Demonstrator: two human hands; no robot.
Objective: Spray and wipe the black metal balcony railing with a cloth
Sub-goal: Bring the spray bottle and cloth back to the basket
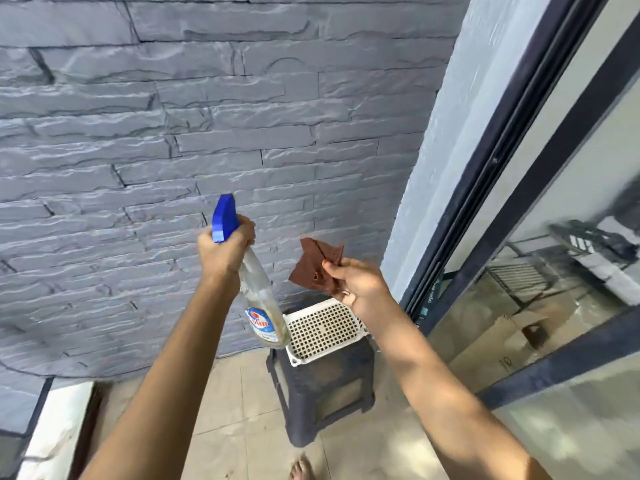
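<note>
My left hand (225, 247) grips the neck of a clear spray bottle (261, 299) with a blue trigger head, held up in front of the grey stone wall. The bottle hangs down from my fist, its label facing me. My right hand (356, 278) pinches a small brown cloth (317, 263) between thumb and fingers, to the right of the bottle and apart from it. No black railing shows in this view.
A dark plastic stool (325, 396) stands on the tiled floor below my hands, with a white perforated tray (322, 329) on top. A dark-framed sliding glass door (540, 188) runs along the right. A white ledge (59, 431) lies at the lower left.
</note>
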